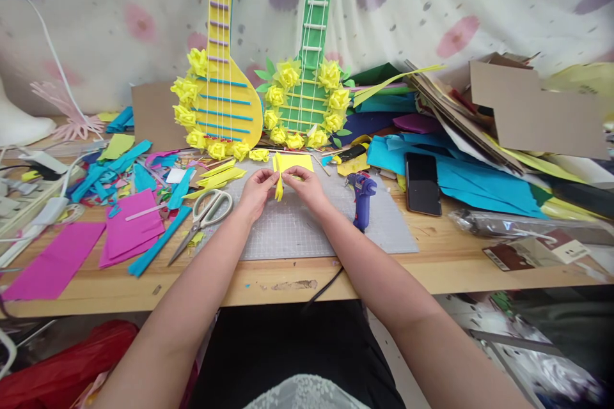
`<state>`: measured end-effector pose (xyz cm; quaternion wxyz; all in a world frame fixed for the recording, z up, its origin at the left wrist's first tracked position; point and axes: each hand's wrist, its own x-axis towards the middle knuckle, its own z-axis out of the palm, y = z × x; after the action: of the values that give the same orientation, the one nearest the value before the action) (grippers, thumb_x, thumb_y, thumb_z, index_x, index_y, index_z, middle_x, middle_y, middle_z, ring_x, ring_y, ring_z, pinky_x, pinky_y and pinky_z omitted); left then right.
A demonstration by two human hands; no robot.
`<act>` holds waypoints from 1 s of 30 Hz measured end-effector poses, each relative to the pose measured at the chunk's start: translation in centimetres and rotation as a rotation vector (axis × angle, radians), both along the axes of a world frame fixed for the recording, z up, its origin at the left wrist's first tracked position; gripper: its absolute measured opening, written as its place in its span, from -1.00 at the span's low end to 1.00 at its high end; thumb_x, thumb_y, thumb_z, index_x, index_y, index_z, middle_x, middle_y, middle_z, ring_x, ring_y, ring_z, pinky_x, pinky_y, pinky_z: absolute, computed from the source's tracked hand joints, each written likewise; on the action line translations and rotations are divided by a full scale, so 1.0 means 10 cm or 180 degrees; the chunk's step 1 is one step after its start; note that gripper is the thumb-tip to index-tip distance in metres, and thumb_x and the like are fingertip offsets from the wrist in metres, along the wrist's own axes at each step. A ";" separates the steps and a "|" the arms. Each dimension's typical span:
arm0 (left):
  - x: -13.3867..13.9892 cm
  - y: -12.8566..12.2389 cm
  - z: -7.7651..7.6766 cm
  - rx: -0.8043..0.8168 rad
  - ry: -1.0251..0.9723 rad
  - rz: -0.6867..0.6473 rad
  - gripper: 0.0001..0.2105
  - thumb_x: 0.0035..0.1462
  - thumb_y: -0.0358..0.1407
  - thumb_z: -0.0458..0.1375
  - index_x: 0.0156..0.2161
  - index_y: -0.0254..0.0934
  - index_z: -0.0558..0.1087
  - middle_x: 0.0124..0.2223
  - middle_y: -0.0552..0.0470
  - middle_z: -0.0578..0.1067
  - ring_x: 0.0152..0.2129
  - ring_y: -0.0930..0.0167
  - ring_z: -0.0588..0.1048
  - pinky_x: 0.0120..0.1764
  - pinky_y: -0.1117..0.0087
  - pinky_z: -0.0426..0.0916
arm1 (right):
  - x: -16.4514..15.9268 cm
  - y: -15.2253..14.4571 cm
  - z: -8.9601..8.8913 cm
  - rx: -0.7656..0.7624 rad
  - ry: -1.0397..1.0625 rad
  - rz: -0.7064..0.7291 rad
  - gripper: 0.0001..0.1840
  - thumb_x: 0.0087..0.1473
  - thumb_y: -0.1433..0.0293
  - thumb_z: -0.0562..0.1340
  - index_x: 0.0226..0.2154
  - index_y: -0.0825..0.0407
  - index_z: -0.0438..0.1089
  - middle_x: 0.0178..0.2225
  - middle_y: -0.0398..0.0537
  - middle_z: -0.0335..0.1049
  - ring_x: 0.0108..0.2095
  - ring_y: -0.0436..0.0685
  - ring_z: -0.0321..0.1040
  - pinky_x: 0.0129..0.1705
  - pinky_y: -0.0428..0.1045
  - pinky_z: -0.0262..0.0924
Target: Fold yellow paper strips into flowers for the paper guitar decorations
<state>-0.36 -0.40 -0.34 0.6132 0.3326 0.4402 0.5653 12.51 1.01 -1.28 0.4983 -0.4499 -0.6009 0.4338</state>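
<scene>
A narrow folded strip of yellow paper (279, 189) stands upright between my two hands, above the grey cutting mat (288, 236). My left hand (259, 192) pinches it from the left, and my right hand (304, 186) pinches it from the right with the fingertips close together. Just behind them lies a square yellow sheet (300, 163). To the left rest scissors (206, 214) with pale handles and several folded yellow strips (218, 177). A blue glue gun (361, 198) is on the mat to the right of my right hand.
Behind stand a yellow paper guitar (235, 102) and a green one (307, 92), both edged with yellow paper flowers. Magenta sheets (132, 227) and scraps cover the left side. A phone (423, 184), blue paper (484, 185) and cardboard (532, 108) occupy the right.
</scene>
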 end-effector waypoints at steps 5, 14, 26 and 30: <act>0.02 -0.01 0.00 0.0001 0.0111 -0.0038 -0.72 -0.28 -0.24 0.36 -0.47 -0.34 0.40 -0.51 0.14 0.45 -0.58 0.60 0.40 -0.44 0.53 0.37 | 0.00 0.00 -0.02 0.0151 -0.0410 -0.0216 -0.79 -0.10 0.20 0.19 -0.52 0.00 0.38 -0.47 -0.15 0.41 -0.38 0.05 0.30 -0.19 -0.02 0.18; 0.07 -0.02 0.02 -0.0044 0.0455 0.0291 -0.69 -0.32 -0.18 0.36 -0.46 -0.34 0.45 -0.49 0.07 0.50 -0.59 0.52 0.42 -0.48 0.48 0.35 | 0.02 -0.08 0.08 0.0483 -0.1469 -0.0248 -0.76 0.07 0.30 0.09 -0.41 -0.04 0.46 -0.37 -0.13 0.47 -0.24 0.09 0.29 -0.07 0.03 0.07; 0.13 0.00 -0.06 0.0316 0.0686 0.1021 -0.84 -0.07 -0.30 0.19 -0.54 -0.32 0.34 -0.62 0.18 0.35 -0.68 0.57 0.33 -0.56 0.53 0.27 | -0.01 -0.15 0.17 0.0580 -0.1846 -0.0529 -0.77 -0.03 0.22 0.23 -0.32 -0.01 0.38 -0.48 -0.15 0.35 -0.30 0.08 0.24 -0.13 0.02 0.03; 0.15 0.00 -0.04 0.0259 0.0612 0.0980 -0.86 -0.02 -0.30 0.17 -0.50 -0.32 0.33 -0.59 0.17 0.38 -0.69 0.57 0.36 -0.57 0.54 0.28 | 0.05 -0.14 0.21 0.0533 -0.1793 -0.0605 -0.81 -0.03 0.23 0.23 -0.37 -0.01 0.40 -0.48 -0.13 0.34 -0.28 0.09 0.23 -0.15 0.01 0.05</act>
<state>1.17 -0.44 -0.75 0.4606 0.3384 0.5193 0.6354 12.99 -0.34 0.83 0.3858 -0.5640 -0.7042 0.1925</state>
